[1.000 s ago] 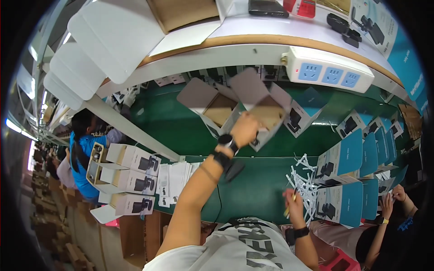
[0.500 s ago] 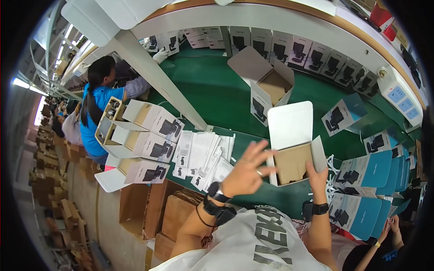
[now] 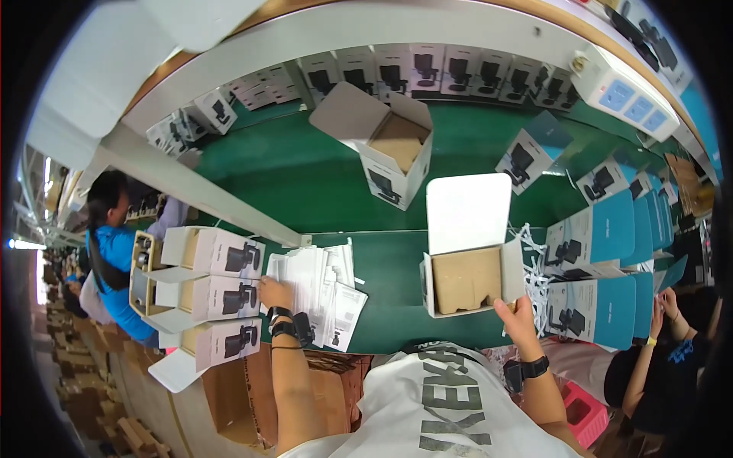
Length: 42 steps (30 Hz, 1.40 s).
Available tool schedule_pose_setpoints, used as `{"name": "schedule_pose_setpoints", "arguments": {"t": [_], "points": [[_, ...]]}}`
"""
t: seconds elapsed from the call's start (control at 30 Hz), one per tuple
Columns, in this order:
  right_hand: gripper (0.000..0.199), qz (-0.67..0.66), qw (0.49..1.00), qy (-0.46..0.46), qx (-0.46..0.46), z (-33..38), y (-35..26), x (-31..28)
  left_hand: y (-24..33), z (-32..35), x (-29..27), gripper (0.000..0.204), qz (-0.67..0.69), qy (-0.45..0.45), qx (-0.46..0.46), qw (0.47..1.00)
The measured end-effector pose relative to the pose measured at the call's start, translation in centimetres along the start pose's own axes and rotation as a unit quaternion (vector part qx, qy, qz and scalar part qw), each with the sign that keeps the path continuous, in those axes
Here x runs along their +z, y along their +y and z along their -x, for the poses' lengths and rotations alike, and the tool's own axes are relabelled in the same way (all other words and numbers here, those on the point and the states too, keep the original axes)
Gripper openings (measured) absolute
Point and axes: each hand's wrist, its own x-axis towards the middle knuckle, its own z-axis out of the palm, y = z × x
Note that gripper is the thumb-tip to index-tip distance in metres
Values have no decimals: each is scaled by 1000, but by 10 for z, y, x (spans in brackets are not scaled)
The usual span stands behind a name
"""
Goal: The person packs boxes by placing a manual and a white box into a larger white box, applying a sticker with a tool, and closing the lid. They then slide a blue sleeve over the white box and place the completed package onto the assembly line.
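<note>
My right hand (image 3: 519,324) grips the near right corner of an open white box (image 3: 430,298), thumb over the rim. The box's lid flap stands up at the far side, and a brown cardboard insert (image 3: 467,281) fills it. My left hand (image 3: 276,294) is at the left edge of a spread pile of white printed leaflets (image 3: 347,309), its fingers curled in against the paper; the fingertips are partly hidden. Right beside that hand stand several open white boxes (image 3: 221,298) with black device pictures, in a row at the left.
Another open box (image 3: 393,179) stands farther back on the green table (image 3: 267,164). White strips (image 3: 537,286) lie right of my box, beside teal-flapped boxes (image 3: 603,305). A post (image 3: 206,187) rises at the left. Co-workers sit left (image 3: 122,252) and right (image 3: 649,359).
My left hand has moved from beside the open box leftward to the leaflets, its spread fingers now curled. My right hand stays on the box. The whole view has shifted.
</note>
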Motion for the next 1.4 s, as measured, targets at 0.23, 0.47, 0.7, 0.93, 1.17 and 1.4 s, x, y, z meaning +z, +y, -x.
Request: {"name": "schedule_pose_setpoints", "arguments": {"t": [0.23, 0.47, 0.7, 0.93, 1.17, 1.4], "points": [[50, 37, 997, 18, 64, 26, 43, -28, 166, 114, -192, 102, 726, -88, 178, 658], [44, 30, 996, 32, 76, 18, 33, -14, 274, 205, -244, 83, 663, -30, 547, 510], [27, -28, 999, -20, 36, 34, 55, -43, 274, 225, -246, 77, 259, -4, 591, 764], [32, -102, 991, 71, 55, -20, -22, -31, 265, 253, -179, 96, 383, -126, 491, 772], [30, 129, 977, 95, -143, -25, -3, -9, 315, 283, -193, 96, 151, -83, 631, 756], [13, 272, 937, 106, -194, -55, -43, -30, 316, 283, -174, 96, 138, -54, 651, 744]]}}
